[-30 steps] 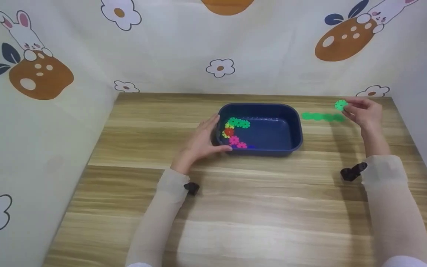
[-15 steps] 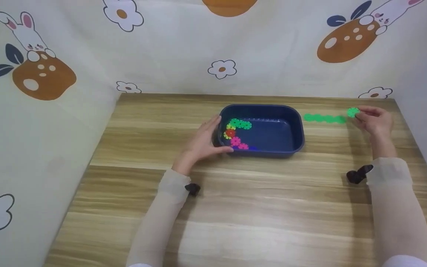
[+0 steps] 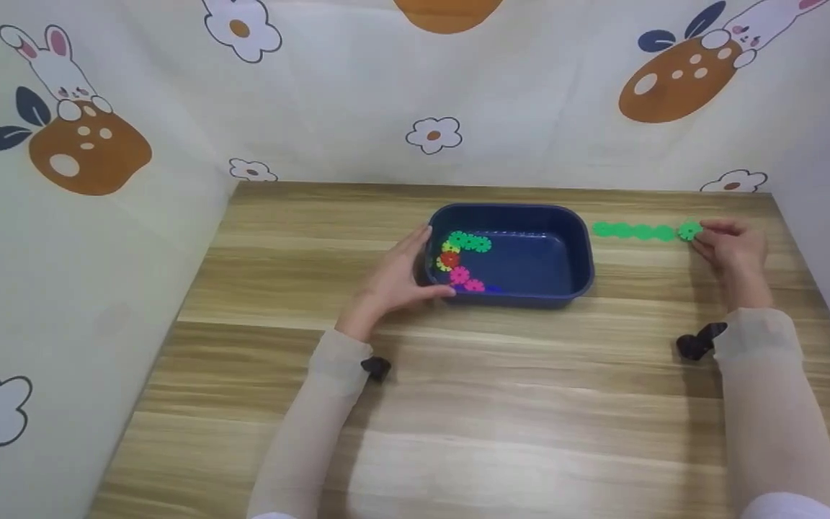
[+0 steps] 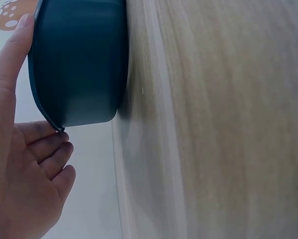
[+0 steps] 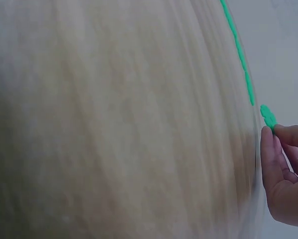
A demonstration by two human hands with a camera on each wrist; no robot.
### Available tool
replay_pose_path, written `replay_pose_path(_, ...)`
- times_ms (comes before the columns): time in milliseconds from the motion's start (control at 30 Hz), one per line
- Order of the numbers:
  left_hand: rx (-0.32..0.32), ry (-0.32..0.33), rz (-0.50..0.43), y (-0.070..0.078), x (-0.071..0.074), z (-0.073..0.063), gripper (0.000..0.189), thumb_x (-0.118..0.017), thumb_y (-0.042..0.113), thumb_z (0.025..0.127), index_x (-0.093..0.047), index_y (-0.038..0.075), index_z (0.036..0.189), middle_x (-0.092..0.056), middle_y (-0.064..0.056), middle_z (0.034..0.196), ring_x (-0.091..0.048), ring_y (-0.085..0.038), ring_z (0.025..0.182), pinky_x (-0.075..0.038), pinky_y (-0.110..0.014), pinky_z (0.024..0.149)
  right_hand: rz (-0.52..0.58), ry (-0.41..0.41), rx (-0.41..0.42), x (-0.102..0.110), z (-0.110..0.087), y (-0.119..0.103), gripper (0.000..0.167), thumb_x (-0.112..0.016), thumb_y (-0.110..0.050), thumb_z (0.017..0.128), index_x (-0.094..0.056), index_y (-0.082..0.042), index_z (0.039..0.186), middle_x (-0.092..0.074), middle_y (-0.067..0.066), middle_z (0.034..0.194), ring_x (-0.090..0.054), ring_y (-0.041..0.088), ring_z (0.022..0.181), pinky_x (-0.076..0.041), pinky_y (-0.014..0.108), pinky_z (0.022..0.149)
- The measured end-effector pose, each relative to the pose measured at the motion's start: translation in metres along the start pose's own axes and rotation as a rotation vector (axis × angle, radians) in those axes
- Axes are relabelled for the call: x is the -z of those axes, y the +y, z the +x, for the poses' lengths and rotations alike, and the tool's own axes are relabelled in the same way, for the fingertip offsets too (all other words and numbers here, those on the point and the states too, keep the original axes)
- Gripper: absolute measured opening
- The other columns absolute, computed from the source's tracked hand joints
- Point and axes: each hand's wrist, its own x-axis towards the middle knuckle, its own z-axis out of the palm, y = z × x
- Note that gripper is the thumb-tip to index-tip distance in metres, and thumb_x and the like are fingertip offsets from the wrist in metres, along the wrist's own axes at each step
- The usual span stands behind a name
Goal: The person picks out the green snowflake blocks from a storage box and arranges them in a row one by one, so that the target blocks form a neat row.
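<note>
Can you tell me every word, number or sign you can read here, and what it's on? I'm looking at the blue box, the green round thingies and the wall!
There are no words, numbers or signs I can read.
Blue box: none visible.
Green disc in the right hand: none visible.
Wall cloth: only printed pictures.
Black gadget by the left wrist: too small to tell.

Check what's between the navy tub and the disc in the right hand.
Head view: a row of green discs lies on the tabletop between the navy tub and the green notched disc in the right hand.
</note>
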Motion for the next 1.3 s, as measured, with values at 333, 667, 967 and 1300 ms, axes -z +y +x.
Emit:
replay_pose_path(333, 0.015, -0.010, 0.003, 0.001, 0.002, -0.001, 0.114, -0.078, 0.063, 0.075, -0.014, 0.023, 0.161, -0.014, -0.002, 0.170, -0.018, -0.029, 0.156, -0.022, -0.050, 0.126, -0.255, 0.033, -0.013, -0.002, 0.003, 0.000, 0.017, -0.062, -0.004, 0.095, -0.068, -0.018, 0.104, -0.059, -0.009, 0.097, -0.065, -0.006, 0.076, -0.057, 0.013, 0.083)
replay_pose_path(667, -0.022, -0.005, -0.034, 0.001, 0.001, -0.001, 0.114, -0.079, 0.060, 0.076, -0.016, 0.017, 0.161, -0.016, -0.006, 0.169, -0.018, -0.029, 0.156, -0.020, -0.048, 0.127, -0.416, 0.013, 0.072, -0.003, 0.004, 0.001, 0.018, -0.060, -0.003, 0.096, -0.069, -0.018, 0.095, -0.057, -0.018, 0.077, -0.063, -0.012, 0.067, -0.056, 0.010, 0.081)
replay_pose_path(967, -0.007, -0.005, -0.030, 0.001, 0.001, -0.001, 0.114, -0.078, 0.061, 0.076, -0.015, 0.019, 0.161, -0.016, -0.005, 0.169, -0.018, -0.028, 0.156, -0.020, -0.048, 0.127, -0.494, 0.060, 0.078, -0.001, 0.002, 0.002, 0.013, -0.062, -0.011, 0.096, -0.070, -0.022, 0.098, -0.055, -0.022, 0.075, -0.060, -0.013, 0.068, -0.056, 0.008, 0.074)
replay_pose_path(1300, 0.002, -0.004, -0.043, 0.001, 0.001, -0.001, 0.113, -0.079, 0.060, 0.076, -0.015, 0.020, 0.161, -0.016, -0.005, 0.169, -0.018, -0.029, 0.156, -0.020, -0.049, 0.127, -0.199, -0.014, 0.044, -0.001, -0.010, -0.001, 0.014, -0.067, -0.004, 0.092, -0.070, -0.013, 0.102, -0.067, -0.014, 0.075, -0.069, -0.004, 0.075, -0.058, 0.015, 0.081)
